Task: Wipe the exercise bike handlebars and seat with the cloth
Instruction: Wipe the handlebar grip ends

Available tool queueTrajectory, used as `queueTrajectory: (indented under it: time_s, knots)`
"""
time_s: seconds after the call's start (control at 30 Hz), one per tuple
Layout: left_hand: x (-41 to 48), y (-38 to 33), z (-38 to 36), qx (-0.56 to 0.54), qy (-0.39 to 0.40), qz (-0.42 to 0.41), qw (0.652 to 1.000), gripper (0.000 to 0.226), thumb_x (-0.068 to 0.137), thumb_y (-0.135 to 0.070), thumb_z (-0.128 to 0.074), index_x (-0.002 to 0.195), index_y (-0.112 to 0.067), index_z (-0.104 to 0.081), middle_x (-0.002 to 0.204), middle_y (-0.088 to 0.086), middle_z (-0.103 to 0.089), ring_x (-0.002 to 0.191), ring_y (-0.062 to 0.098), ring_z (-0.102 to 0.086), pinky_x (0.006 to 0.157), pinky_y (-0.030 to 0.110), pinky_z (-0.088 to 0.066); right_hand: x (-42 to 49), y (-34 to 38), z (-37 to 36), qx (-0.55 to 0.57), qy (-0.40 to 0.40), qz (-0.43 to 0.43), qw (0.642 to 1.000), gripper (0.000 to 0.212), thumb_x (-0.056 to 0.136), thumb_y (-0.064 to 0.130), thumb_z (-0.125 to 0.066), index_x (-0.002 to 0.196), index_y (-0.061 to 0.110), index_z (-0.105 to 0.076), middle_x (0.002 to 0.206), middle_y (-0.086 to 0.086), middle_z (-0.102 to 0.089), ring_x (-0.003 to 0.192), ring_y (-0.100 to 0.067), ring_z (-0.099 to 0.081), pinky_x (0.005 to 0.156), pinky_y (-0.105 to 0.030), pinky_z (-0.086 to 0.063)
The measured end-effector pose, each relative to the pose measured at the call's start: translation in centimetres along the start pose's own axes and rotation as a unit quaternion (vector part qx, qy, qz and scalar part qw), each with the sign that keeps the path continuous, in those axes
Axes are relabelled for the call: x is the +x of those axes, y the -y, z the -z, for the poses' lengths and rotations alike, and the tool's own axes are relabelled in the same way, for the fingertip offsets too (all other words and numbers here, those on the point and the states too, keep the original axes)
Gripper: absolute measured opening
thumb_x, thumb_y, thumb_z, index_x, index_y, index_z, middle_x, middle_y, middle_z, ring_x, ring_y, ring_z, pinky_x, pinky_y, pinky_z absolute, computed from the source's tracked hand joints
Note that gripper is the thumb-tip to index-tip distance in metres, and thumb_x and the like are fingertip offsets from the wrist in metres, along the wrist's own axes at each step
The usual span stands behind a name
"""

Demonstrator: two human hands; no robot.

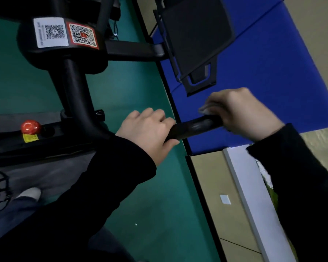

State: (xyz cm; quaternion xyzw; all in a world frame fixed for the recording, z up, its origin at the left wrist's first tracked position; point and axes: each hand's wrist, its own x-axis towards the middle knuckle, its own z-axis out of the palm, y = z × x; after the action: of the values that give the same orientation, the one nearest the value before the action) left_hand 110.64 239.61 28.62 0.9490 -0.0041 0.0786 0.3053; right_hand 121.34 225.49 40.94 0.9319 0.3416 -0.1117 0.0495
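Your left hand (pixel 148 129) grips the handlebar (pixel 195 126); your right hand (pixel 240 114) curls round its end, pinching the cloth (pixel 204 110) (a pale corner shows) against it.

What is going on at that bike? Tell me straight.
A person is wiping the handlebar of an exercise bike. The left hand grips the black bar near its bend. The right hand holds a pale cloth curled over the bar's far end.
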Motion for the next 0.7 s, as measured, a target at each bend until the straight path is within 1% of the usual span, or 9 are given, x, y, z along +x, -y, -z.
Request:
queueTrajectory:
  time_s: [0.03,0.1,0.13,0.27,0.37,0.43,0.5,0.57,0.7]
  knots:
    - [0.0,0.0,0.0,-0.001,-0.001,0.002,1.0,0.042,0.087,-0.057,-0.046,0.12,-0.032,-0.053,0.108,-0.007,-0.054,0.107,0.019,-0.048,0.085,0.033,-0.033,-0.2,-0.3,0.4,0.013,-0.008,-0.014,1.0,0.011,0.091,0.012,-0.06,0.084,0.016,-0.068,0.071,0.013,-0.064,0.058,0.007,-0.057,0.055,-0.008,-0.039]
    - [0.1,-0.1,0.0,-0.002,0.0,0.006,1.0,0.041,0.086,-0.057,-0.047,0.118,-0.033,-0.054,0.107,-0.008,-0.054,0.107,0.018,-0.048,0.086,0.033,-0.033,-0.4,-0.1,0.5,0.011,-0.01,-0.017,1.0,0.013,0.091,0.01,-0.059,0.085,0.015,-0.068,0.07,0.014,-0.06,0.059,0.013,-0.054,0.054,-0.006,-0.036]
    - [0.2,-0.1,0.0,-0.004,0.003,0.009,1.0,0.041,0.086,-0.057,-0.048,0.117,-0.032,-0.054,0.107,-0.008,-0.054,0.107,0.018,-0.048,0.086,0.033,-0.033,-0.4,0.1,0.2,0.002,-0.005,-0.009,1.0,0.013,0.091,0.009,-0.058,0.087,0.015,-0.069,0.074,0.011,-0.061,0.063,0.007,-0.055,0.059,-0.008,-0.037]
    - [1.0,-0.8,0.0,-0.024,0.007,0.016,1.0,0.043,0.083,-0.057,-0.054,0.115,-0.029,-0.057,0.107,-0.006,-0.054,0.107,0.02,-0.047,0.087,0.034,-0.034,-0.4,0.9,-0.6,-0.015,0.012,0.028,0.999,0.014,0.093,0.011,-0.056,0.097,0.013,-0.069,0.086,0.002,-0.06,0.08,-0.017,-0.056,0.075,-0.03,-0.045]
    - [2.2,-2.1,-0.4,-0.037,0.023,0.007,0.999,0.047,0.083,-0.058,-0.053,0.12,-0.029,-0.054,0.111,-0.005,-0.054,0.11,0.021,-0.047,0.09,0.036,-0.036,-0.8,-0.1,-0.3,-0.02,-0.008,0.021,1.0,0.015,0.095,0.018,-0.056,0.098,0.012,-0.069,0.088,-0.005,-0.063,0.084,-0.026,-0.059,0.077,-0.04,-0.047]
    - [2.9,-2.6,-0.8,-0.034,0.034,0.002,0.999,0.044,0.085,-0.056,-0.052,0.121,-0.029,-0.053,0.111,-0.005,-0.053,0.11,0.021,-0.047,0.089,0.036,-0.036,-1.4,-0.6,-0.3,-0.024,-0.059,0.005,0.998,0.016,0.094,0.019,-0.056,0.096,0.009,-0.069,0.086,-0.009,-0.063,0.083,-0.032,-0.059,0.075,-0.044,-0.048]
    - [3.1,-2.6,-1.1,-0.034,0.037,-0.002,0.999,0.042,0.087,-0.053,-0.052,0.121,-0.028,-0.053,0.11,-0.004,-0.053,0.108,0.021,-0.048,0.087,0.035,-0.036,-2.0,-0.4,-1.0,-0.042,-0.105,0.01,0.994,0.012,0.093,0.011,-0.058,0.094,0.006,-0.068,0.087,-0.012,-0.064,0.086,-0.035,-0.059,0.076,-0.045,-0.048]
    - [3.0,-2.5,-1.3,-0.032,0.037,-0.007,0.999,0.042,0.088,-0.053,-0.051,0.123,-0.028,-0.052,0.109,-0.004,-0.053,0.107,0.021,-0.048,0.087,0.035,-0.036,-2.6,0.1,-1.9,-0.047,-0.111,0.028,0.992,0.012,0.092,0.007,-0.058,0.095,0.004,-0.069,0.09,-0.011,-0.066,0.09,-0.033,-0.059,0.08,-0.041,-0.048]
    - [3.1,-2.7,-1.1,-0.02,0.031,-0.02,0.999,0.04,0.089,-0.051,-0.05,0.122,-0.027,-0.052,0.109,-0.003,-0.053,0.106,0.021,-0.048,0.085,0.034,-0.035,-2.6,-1.0,-1.2,-0.012,-0.136,0.017,0.991,0.011,0.093,0.012,-0.059,0.095,0.008,-0.069,0.092,-0.007,-0.068,0.089,-0.029,-0.061,0.079,-0.038,-0.049]
